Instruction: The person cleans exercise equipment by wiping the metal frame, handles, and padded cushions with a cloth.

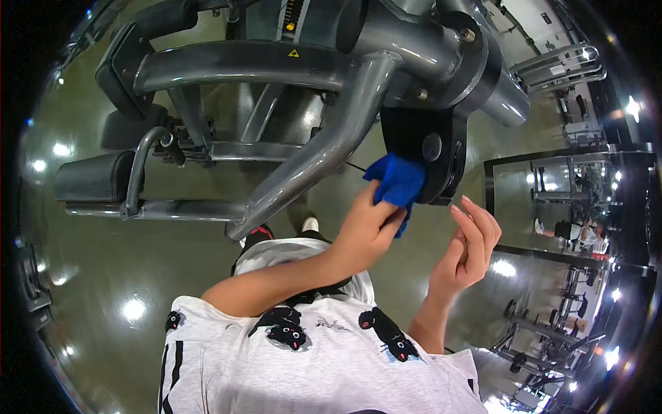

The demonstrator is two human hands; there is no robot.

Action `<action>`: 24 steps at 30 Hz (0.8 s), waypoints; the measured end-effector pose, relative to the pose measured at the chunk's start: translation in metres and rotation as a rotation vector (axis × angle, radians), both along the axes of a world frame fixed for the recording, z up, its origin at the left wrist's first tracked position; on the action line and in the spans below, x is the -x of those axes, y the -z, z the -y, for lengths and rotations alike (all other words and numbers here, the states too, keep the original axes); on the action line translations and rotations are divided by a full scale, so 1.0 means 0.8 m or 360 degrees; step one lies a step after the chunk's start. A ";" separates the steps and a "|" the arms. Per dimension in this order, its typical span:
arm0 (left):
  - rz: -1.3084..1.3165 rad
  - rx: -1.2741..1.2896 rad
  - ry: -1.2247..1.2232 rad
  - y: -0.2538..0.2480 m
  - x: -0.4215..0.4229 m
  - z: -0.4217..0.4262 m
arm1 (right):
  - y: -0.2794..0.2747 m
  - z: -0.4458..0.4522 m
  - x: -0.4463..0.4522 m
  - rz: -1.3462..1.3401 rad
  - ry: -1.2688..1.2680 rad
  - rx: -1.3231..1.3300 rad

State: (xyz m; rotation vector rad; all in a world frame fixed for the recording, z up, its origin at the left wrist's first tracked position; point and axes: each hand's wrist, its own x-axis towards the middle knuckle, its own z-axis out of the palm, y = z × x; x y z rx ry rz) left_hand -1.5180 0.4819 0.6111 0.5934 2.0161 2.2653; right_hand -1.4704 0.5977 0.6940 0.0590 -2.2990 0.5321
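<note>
My left hand (365,231) is closed on a blue cloth (400,181), which lies against the lower left edge of a black cover (417,138) on a grey exercise machine. A round cap sits on that cover. To the right and just below the cover is my right hand (469,245), raised with its fingers apart and slightly curled, holding nothing. The machine's thick curved grey tube (317,155) runs down to the left of the cloth.
Black pads (93,177) and a bent handle (141,162) are at the left of the machine. A black-framed mirror (493,196) stands at the right, with more gym equipment (552,331) below it. The floor (165,262) is glossy green.
</note>
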 end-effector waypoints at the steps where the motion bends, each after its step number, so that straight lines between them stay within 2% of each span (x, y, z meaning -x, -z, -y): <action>1: -0.0031 -0.0063 0.0009 -0.004 -0.006 0.001 | 0.002 -0.001 0.000 0.0003 0.0006 0.0002; 3: -0.0033 -0.0141 0.0080 -0.007 -0.011 0.004 | 0.004 -0.002 0.002 -0.0038 -0.0017 0.0036; 6: -0.0141 -0.0044 0.0040 -0.004 -0.007 0.003 | 0.003 -0.002 0.004 -0.0052 -0.0019 0.0021; 8: -0.0053 0.0252 0.0124 -0.009 0.002 0.008 | 0.002 -0.003 0.005 -0.0057 -0.0026 0.0002; 12: -0.0019 0.0252 0.0199 -0.017 0.001 0.008 | 0.004 0.001 0.003 -0.0035 -0.0033 0.0070; 14: -0.0313 0.0250 0.0032 -0.012 -0.010 0.003 | 0.007 0.000 0.002 -0.0039 -0.0037 0.0061; 17: -0.0458 0.0345 -0.0101 -0.008 -0.021 0.002 | 0.008 -0.002 0.001 -0.0044 -0.0041 0.0043; 18: -0.0457 0.0345 -0.0096 -0.011 -0.019 0.005 | 0.008 -0.003 0.001 -0.0050 -0.0047 0.0032; 20: 0.0133 0.0365 0.0180 -0.020 -0.009 0.010 | 0.008 -0.004 -0.001 -0.0046 -0.0035 0.0037; 24: -0.0068 0.0339 0.0096 -0.021 -0.005 0.010 | 0.016 -0.006 -0.002 -0.0012 -0.0032 0.0117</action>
